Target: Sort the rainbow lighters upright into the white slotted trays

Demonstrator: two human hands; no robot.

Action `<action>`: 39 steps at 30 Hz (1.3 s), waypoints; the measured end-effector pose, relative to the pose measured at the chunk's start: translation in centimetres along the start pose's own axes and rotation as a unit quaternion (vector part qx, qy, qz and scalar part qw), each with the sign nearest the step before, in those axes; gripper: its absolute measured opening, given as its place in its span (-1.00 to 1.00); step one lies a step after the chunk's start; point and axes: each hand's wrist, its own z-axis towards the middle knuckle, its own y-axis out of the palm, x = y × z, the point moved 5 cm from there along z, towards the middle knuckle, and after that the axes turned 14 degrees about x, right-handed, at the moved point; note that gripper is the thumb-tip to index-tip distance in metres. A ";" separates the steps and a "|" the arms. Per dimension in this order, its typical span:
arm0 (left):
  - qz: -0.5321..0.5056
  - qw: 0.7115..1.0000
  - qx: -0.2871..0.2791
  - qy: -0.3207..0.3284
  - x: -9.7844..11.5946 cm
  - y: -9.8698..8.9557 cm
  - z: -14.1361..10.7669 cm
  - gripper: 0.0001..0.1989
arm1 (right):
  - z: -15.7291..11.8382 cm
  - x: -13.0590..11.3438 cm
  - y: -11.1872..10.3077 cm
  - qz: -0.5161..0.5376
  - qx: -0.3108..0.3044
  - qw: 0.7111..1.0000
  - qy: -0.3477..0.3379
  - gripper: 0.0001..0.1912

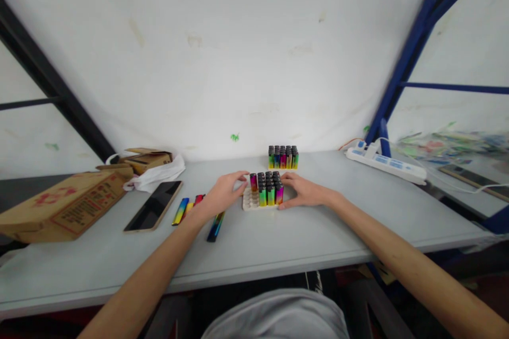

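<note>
A white tray with round holes (251, 202) lies on the table in front of me. Upright lighters (271, 194) with black tops and shiny rainbow bodies fill its right part. One purple lighter (253, 183) stands by itself at the back left of the tray. Close to that lighter is my left hand (226, 192), thumb and forefinger apart, with nothing seen between them. My right hand (304, 190) holds the tray's right side, thumb at the near corner and fingers farther back. Loose lighters lie beside and partly under my left forearm, among them a blue one (215, 228).
Behind the tray stands a second block of lighters (283, 158). To the left are a phone (154, 206), a cardboard box (67, 204) and a white cloth (159, 176). A power strip (385, 165) with cables lies at the right, near a blue metal frame (409, 47).
</note>
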 end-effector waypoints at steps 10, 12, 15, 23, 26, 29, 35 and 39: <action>0.049 0.995 -0.084 0.007 -2.9 -2.0 -0.5 -0.64 | -0.1 0.2 0.1 -0.007 0.017 1.000 0.006 -0.06; 0.057 0.992 -0.105 0.028 -2.7 -1.7 -0.6 -0.64 | 0.0 0.3 0.1 -0.005 0.020 1.000 0.001 -0.11; 0.075 0.989 -0.119 0.043 -2.6 -1.4 -0.8 -0.66 | 0.0 0.3 0.2 0.000 0.022 1.000 -0.007 -0.14; -0.120 0.986 0.072 -0.088 -2.1 -3.0 -0.1 -0.70 | 0.0 0.2 0.0 -0.001 0.013 1.000 -0.004 -0.11; -0.239 0.953 0.100 -0.157 -1.4 -3.1 -0.1 -0.65 | 0.0 0.3 0.1 -0.006 0.011 1.000 -0.004 -0.12; -0.295 0.930 0.121 -0.184 -0.6 -3.3 -0.2 -0.63 | 0.0 0.5 0.2 -0.008 0.014 1.000 -0.011 -0.13; -0.317 0.915 0.152 -0.197 -0.1 -3.3 -0.3 -0.60 | 0.0 0.8 0.3 -0.016 0.024 1.000 -0.010 -0.13; -0.355 0.893 0.159 -0.226 -0.8 -2.6 -0.3 -0.59 | 0.0 0.6 0.3 -0.014 0.022 1.000 -0.014 -0.13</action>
